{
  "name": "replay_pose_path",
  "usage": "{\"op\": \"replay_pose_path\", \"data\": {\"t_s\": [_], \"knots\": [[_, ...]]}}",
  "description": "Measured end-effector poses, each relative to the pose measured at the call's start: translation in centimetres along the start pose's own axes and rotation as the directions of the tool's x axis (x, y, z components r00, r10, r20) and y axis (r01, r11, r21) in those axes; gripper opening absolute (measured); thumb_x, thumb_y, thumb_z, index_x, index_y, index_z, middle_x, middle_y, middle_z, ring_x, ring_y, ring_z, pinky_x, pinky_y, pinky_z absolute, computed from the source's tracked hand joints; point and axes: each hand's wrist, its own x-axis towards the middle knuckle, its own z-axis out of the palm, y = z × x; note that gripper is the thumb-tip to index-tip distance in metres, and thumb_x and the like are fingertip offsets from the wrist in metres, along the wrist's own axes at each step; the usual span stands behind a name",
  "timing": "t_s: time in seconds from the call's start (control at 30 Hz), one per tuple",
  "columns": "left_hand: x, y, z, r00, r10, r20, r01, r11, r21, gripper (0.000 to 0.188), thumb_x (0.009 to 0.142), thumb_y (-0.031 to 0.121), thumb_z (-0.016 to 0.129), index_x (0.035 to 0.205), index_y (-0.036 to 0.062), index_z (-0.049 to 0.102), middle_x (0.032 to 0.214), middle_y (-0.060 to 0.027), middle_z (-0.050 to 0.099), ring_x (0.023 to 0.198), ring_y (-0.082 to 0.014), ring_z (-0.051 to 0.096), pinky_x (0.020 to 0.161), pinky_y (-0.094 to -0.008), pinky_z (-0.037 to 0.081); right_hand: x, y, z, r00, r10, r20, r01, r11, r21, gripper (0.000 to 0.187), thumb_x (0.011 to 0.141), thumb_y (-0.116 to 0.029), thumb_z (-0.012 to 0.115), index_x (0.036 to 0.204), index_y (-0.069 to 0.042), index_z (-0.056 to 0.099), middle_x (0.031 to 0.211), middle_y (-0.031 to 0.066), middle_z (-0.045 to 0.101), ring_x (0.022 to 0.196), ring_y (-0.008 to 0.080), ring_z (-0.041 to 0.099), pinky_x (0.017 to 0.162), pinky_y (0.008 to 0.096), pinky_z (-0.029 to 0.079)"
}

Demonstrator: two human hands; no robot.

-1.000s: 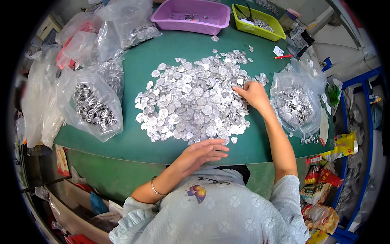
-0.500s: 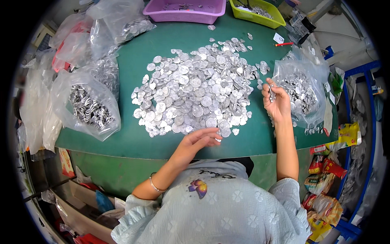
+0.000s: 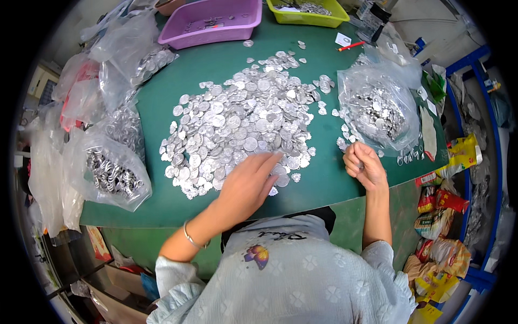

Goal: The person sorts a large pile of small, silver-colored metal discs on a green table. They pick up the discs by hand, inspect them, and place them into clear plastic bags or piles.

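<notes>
A broad heap of flat silver metal pieces, some round like coins and some with scalloped rims, covers the middle of the green table. Palm down, my left hand rests over the heap's near edge, fingers stretched and thumb apart. The pieces under its palm are hidden. To the right of the heap, my right hand is closed with its fingers curled in; a bit of silver shows between them. A few loose scalloped pieces lie just beyond it, beside a clear plastic bag of silver pieces.
At the left stand clear bags, one holding silver rings. A purple basket and a yellow-green basket sit at the far edge. A red pen lies near the right bag. Coloured packets and a blue rack are at the right.
My left hand has moved farther over the heap. My right hand has come nearer to me and curled more tightly; silver pieces showed in its fingers before. The whole view has shifted slightly.
</notes>
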Motion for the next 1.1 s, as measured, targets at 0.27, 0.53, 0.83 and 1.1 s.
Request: {"op": "replay_pose_path", "data": {"t_s": [0.27,0.53,0.83,1.1], "knots": [[9.0,-4.5,5.2,0.907,0.319,0.276,-0.397,0.866,0.304,0.043,0.086,0.024,0.059,0.127,0.0114,0.051,0.139,-0.0079,0.042,0.128,-0.0310,0.037,0.106,-0.0546,0.026,-3.9,-1.1,-3.0,0.913,-0.190,-0.361,0.194,0.981,-0.026,0.017,0.095,-0.012,0.050,0.105,0.000,0.056,0.070,0.0019,0.050,0.049,0.0079,0.041,0.039,0.0205,0.030],[9.0,-5.4,4.7,0.940,0.229,0.252,-0.302,0.904,0.304,0.046,0.085,0.029,0.057,0.126,0.0105,0.050,0.135,-0.0088,0.044,0.129,-0.0325,0.036,0.108,-0.0506,0.026,-5.4,0.0,-2.2,0.830,-0.447,-0.333,-0.029,0.562,-0.826,0.014,0.081,-0.014,0.070,0.081,0.000,0.065,0.060,-0.0064,0.045,0.059,0.0025,0.039,0.051,0.0213,0.032],[8.3,-5.9,5.1,0.964,0.181,0.193,-0.239,0.910,0.339,0.051,0.083,0.026,0.058,0.127,0.0053,0.046,0.135,-0.0098,0.043,0.133,-0.0353,0.028,0.108,-0.0538,0.022,-2.1,0.9,1.8,0.810,-0.533,-0.244,-0.358,-0.119,-0.926,0.032,0.070,-0.029,0.077,0.081,-0.003,0.061,0.084,0.0131,0.065,0.074,0.0340,0.063,0.057,0.0425,0.046],[8.1,-6.0,5.3,0.966,0.187,0.180,-0.239,0.913,0.330,0.049,0.086,0.028,0.056,0.128,0.0057,0.046,0.135,-0.0097,0.042,0.134,-0.0355,0.027,0.109,-0.0536,0.022,-1.4,-0.1,0.8,0.816,-0.576,-0.045,-0.130,-0.107,-0.986,0.019,0.082,-0.018,0.064,0.084,0.001,0.064,0.080,0.0170,0.065,0.071,0.0361,0.062,0.061,0.0419,0.048]]}}
